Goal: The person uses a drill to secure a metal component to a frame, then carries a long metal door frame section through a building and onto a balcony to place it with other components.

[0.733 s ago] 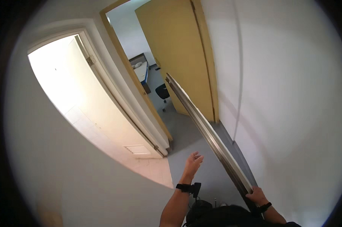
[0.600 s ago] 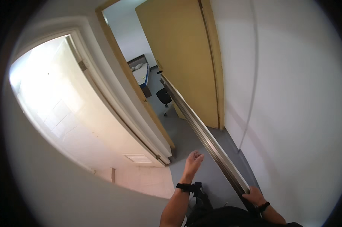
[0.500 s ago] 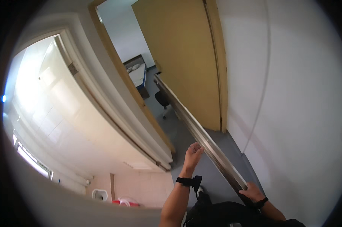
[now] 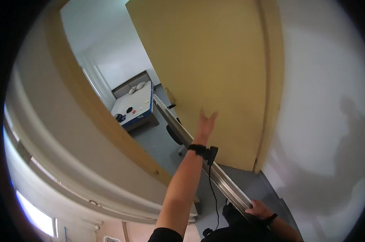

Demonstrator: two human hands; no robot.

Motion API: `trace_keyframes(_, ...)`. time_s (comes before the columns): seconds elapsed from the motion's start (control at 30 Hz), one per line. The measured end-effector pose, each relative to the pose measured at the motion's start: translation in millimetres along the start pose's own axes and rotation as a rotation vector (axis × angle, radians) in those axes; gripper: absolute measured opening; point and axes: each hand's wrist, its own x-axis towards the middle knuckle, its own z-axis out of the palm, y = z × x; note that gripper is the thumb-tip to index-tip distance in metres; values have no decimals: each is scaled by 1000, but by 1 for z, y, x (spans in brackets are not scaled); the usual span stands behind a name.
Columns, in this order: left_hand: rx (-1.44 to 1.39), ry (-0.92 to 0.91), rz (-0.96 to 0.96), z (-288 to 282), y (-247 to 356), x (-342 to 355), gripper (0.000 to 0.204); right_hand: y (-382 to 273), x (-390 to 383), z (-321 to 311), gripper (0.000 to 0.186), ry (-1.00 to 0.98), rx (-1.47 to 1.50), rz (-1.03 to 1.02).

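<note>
A long, narrow panel (image 4: 226,182), white along one side with a grooved silver edge, slants from my body up through the doorway. My right hand (image 4: 260,210) is closed around its near end. My left hand (image 4: 207,125) is stretched forward above the panel, fingers spread and slightly blurred, holding nothing. It is in front of the yellow door (image 4: 214,60), which stands ajar; whether the fingertips touch it I cannot tell. The far end of the panel is near the door handle (image 4: 171,106). A black strap with a small device and cable is on my left wrist.
The yellow door frame (image 4: 109,125) borders the opening on the left, with a white wall (image 4: 323,72) on the right. Beyond it are a bed (image 4: 134,101) and a dark chair (image 4: 174,134). A tiled bathroom (image 4: 146,232) shows at lower left.
I have moved closer to the doorway, and the bed shows larger. My left hand has left the panel's edge and reached forward with fingers spread. My right hand keeps its hold.
</note>
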Motion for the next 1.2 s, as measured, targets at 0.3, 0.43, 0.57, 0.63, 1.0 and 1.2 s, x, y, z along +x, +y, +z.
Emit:
trace_keyframes(0.3,-28,92,-103,30,-111,242,92,-30,204,-51,57,-189,-199,280)
trace_keyframes(0.43,-172,117,105,62,-129,265,79,-31,267,-68,58,-273,-188,293)
trace_keyframes(0.57,20,103,97,54,-106,261,91,-56,301,-60,59,-258,-171,323)
trace_keyframes(0.63,114,92,119,52,-108,267,97,-63,323,-56,59,-204,-156,249)
trace_keyframes(1.0,-243,-152,114,58,-123,327,99,-109,435,-58,51,-162,-230,264)
trace_keyframes(1.2,-99,-171,254,31,-146,329,96,-118,493,-67,48,-189,-198,247)
